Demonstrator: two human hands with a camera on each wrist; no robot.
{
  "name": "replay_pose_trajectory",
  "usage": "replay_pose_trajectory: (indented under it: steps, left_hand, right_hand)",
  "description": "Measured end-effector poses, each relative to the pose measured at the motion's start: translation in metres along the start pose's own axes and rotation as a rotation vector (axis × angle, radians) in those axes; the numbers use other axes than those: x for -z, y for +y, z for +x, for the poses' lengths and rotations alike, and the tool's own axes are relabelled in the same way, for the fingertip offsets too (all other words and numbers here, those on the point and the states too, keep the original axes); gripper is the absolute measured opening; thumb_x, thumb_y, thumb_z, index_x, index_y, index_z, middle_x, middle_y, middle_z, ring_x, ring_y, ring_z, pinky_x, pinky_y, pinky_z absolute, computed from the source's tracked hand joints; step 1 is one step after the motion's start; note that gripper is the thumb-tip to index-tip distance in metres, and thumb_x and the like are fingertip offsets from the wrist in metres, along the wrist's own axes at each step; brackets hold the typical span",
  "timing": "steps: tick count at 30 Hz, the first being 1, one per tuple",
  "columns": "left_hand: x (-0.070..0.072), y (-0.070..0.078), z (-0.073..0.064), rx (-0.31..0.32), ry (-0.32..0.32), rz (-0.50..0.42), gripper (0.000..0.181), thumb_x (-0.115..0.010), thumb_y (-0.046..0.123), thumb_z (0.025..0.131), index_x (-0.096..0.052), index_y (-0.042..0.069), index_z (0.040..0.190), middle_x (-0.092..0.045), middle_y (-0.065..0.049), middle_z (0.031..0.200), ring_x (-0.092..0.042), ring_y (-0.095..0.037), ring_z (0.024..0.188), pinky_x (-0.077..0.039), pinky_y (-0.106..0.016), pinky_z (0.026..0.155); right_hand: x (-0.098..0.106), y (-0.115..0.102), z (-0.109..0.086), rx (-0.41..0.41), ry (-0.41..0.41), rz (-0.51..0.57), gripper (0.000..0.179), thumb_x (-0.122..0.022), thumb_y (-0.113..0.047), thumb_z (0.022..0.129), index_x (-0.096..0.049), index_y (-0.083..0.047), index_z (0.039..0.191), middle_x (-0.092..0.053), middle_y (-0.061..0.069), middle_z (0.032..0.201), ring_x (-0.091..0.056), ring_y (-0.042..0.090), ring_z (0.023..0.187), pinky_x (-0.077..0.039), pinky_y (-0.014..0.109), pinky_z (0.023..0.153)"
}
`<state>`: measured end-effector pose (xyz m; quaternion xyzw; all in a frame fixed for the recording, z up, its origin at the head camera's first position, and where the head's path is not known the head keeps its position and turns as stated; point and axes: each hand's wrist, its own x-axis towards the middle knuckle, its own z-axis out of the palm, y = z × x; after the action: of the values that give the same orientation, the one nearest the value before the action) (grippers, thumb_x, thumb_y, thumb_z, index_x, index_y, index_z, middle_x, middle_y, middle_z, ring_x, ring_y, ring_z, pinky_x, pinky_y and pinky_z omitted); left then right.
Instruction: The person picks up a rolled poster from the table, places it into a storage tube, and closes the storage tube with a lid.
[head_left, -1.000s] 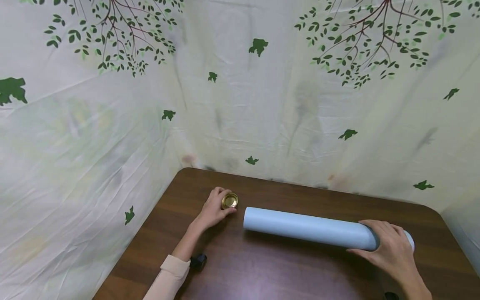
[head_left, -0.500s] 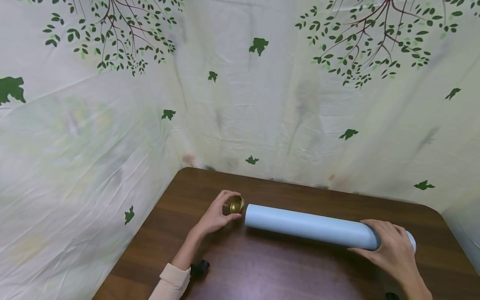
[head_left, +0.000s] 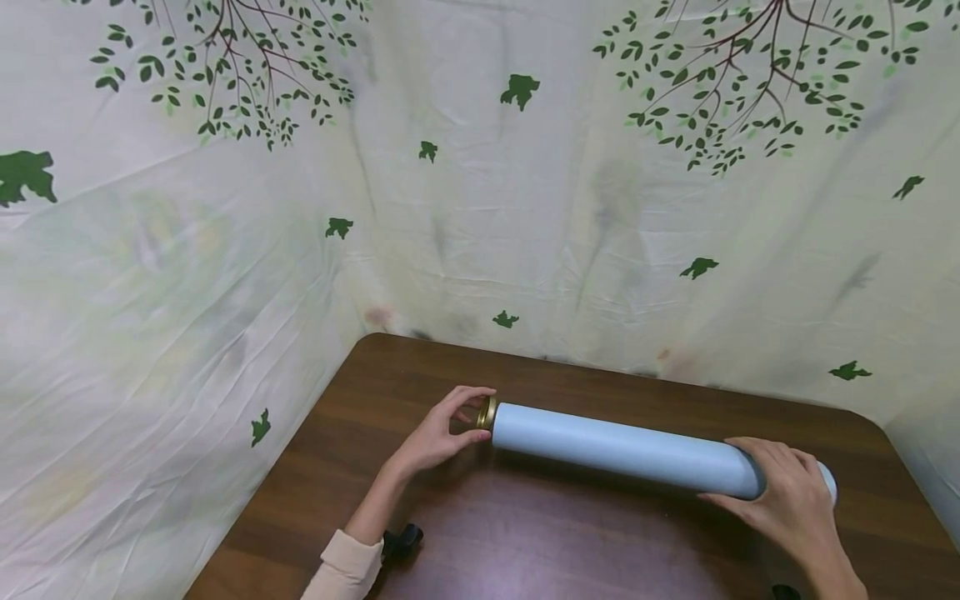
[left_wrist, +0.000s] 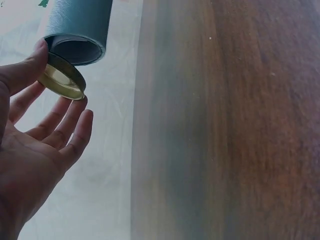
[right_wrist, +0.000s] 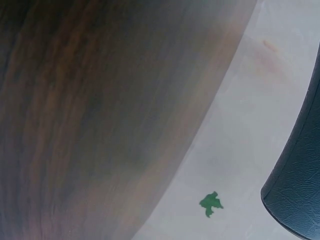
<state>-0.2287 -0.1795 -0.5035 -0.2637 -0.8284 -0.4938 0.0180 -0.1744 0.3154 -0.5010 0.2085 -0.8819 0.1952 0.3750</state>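
Note:
A long light-blue tube (head_left: 615,450) lies held above the brown table, reaching from the middle toward the right. My right hand (head_left: 787,496) grips it near its right end, the thumb on the near side. At the tube's left end, my left hand (head_left: 442,429) pinches a round gold metal lid (head_left: 487,412) by its rim. The left wrist view shows the tube's hollow end (left_wrist: 77,50) with the lid (left_wrist: 62,77) tilted against or just off its edge; whether they touch I cannot tell. In the right wrist view part of the tube (right_wrist: 295,175) shows, but no hand.
The dark wood table (head_left: 525,533) has rounded far corners. A pale cloth (head_left: 570,208) printed with leaves and branches hangs behind it and to the left. A small black device (head_left: 405,540) sits beside the left wrist.
My left hand has moved right, turning the gold lid from facing up to standing on edge at the tube's left end. The right hand keeps its grip, with the tube shifting only slightly.

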Motion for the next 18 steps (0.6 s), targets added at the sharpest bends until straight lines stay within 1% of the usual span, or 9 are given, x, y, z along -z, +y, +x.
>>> replay_pose_trajectory:
  steps: [4, 6, 10, 13, 16, 18]
  left_hand:
    - [-0.0010, -0.0026, -0.0026, 0.000, -0.009, -0.005, 0.062, -0.081, 0.018, 0.091, -0.055, 0.013, 0.147, -0.059, -0.006, 0.140, -0.060, -0.028, 0.128, -0.056, -0.046, 0.095]
    - [-0.0015, -0.0028, -0.0039, -0.001, -0.015, -0.009, 0.062, -0.081, 0.019, 0.091, -0.055, 0.015, 0.147, -0.060, -0.005, 0.141, -0.061, -0.027, 0.127, -0.056, -0.046, 0.095]
    - [-0.0004, -0.0005, -0.0050, 0.000, -0.031, -0.041, 0.063, -0.082, 0.016, 0.089, -0.056, 0.019, 0.146, -0.059, -0.002, 0.144, -0.061, -0.024, 0.126, -0.057, -0.044, 0.097]
    - [0.0008, 0.0017, -0.0053, 0.000, -0.048, -0.067, 0.065, -0.083, 0.011, 0.087, -0.057, 0.014, 0.146, -0.060, -0.002, 0.144, -0.063, -0.023, 0.127, -0.057, -0.040, 0.097]
    - [0.0014, 0.0032, -0.0057, -0.012, -0.057, -0.081, 0.065, -0.083, 0.008, 0.087, -0.056, 0.009, 0.146, -0.061, -0.004, 0.143, -0.066, -0.022, 0.124, -0.057, -0.037, 0.096]
    - [0.0015, 0.0040, -0.0063, -0.024, -0.058, -0.090, 0.065, -0.083, 0.008, 0.087, -0.057, 0.009, 0.146, -0.062, -0.005, 0.142, -0.067, -0.021, 0.122, -0.058, -0.037, 0.095]
  right_hand:
    - [0.0005, -0.0010, 0.0006, -0.005, -0.005, 0.008, 0.097, -0.062, -0.094, 0.068, -0.074, -0.008, 0.111, -0.075, 0.009, 0.102, -0.061, 0.025, 0.094, -0.035, 0.042, 0.085]
    - [0.0003, -0.0009, 0.0011, -0.001, 0.001, 0.009, 0.097, -0.062, -0.094, 0.068, -0.074, -0.008, 0.111, -0.075, 0.009, 0.101, -0.060, 0.024, 0.094, -0.035, 0.041, 0.085]
    - [-0.0002, -0.0008, 0.0013, 0.005, 0.020, 0.018, 0.096, -0.064, -0.094, 0.067, -0.074, -0.008, 0.110, -0.075, 0.008, 0.100, -0.059, 0.020, 0.095, -0.032, 0.027, 0.091]
    - [-0.0003, -0.0008, 0.0012, 0.004, 0.027, 0.031, 0.095, -0.068, -0.092, 0.064, -0.075, -0.009, 0.110, -0.075, 0.007, 0.100, -0.058, 0.017, 0.096, -0.027, 0.019, 0.094]
    - [-0.0002, -0.0012, 0.0011, 0.005, 0.023, 0.044, 0.094, -0.074, -0.090, 0.060, -0.075, -0.010, 0.110, -0.075, 0.007, 0.101, -0.058, 0.015, 0.097, -0.027, 0.018, 0.093]
    - [0.0001, -0.0017, 0.0008, 0.001, 0.012, 0.049, 0.094, -0.078, -0.087, 0.056, -0.075, -0.011, 0.111, -0.075, 0.007, 0.101, -0.058, 0.012, 0.098, -0.027, 0.019, 0.092]
